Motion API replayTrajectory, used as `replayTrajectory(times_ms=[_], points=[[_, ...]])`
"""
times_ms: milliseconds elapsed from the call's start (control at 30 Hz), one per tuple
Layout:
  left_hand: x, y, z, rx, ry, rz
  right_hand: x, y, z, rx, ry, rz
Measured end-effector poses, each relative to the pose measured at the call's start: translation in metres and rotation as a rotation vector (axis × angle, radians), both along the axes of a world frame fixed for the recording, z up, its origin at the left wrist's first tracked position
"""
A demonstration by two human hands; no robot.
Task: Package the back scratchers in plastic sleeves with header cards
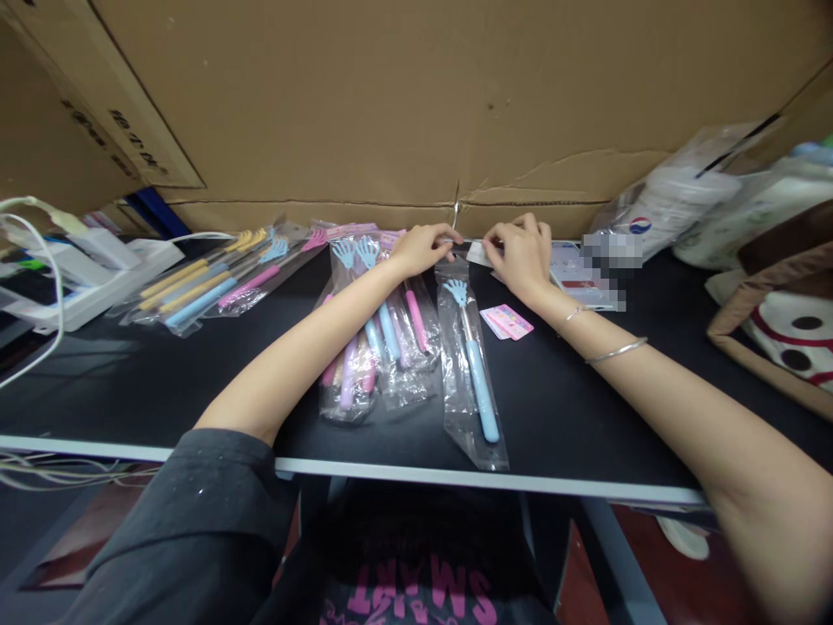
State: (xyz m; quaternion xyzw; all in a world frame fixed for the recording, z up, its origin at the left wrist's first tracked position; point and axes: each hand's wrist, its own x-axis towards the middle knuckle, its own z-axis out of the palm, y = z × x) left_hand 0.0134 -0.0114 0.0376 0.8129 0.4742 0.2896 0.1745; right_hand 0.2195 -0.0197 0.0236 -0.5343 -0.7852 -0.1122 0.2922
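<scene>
A light-blue back scratcher point(480, 386) with a hand-shaped head lies in a clear plastic bag point(459, 417) in front of me, its top pointing away. At the bag's far end is my left hand point(424, 250), fingers curled together at its upper edge; the exact grip is partly hidden. My right hand point(524, 260) is closed in a pinch on a small white card point(480, 253), just right of the bag's top. Pink printed cards point(508, 321) lie below my right hand. Under and beside my left forearm are several bagged back scratchers point(389, 330) in blue, pink and purple.
More bagged scratchers point(201, 286) lie at the left, near a white power strip point(97, 269) with cables. At the right stand a bagged drink cup point(677, 208) and a brown-handled bag point(787, 295). A cardboard wall point(390, 104) closes off the back of the black table point(247, 373).
</scene>
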Motion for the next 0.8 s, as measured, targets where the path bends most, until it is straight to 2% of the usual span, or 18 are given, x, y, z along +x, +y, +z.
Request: replayTrajectory(times_ms=[200, 400, 533, 800], points=[[-0.001, 0.001, -0.001, -0.006, -0.002, 0.013, 0.002, 0.009, -0.003, -0.040, 0.219, -0.088], [-0.001, 0.004, -0.003, -0.002, 0.012, 0.038, 0.007, 0.032, -0.022, -0.223, 0.510, -0.014], [-0.001, 0.004, -0.003, -0.008, -0.001, 0.029, 0.001, 0.036, -0.030, -0.271, 0.646, 0.001], [-0.001, 0.010, -0.009, -0.010, -0.027, -0.002, -0.012, 0.030, -0.032, -0.334, 1.001, 0.191]])
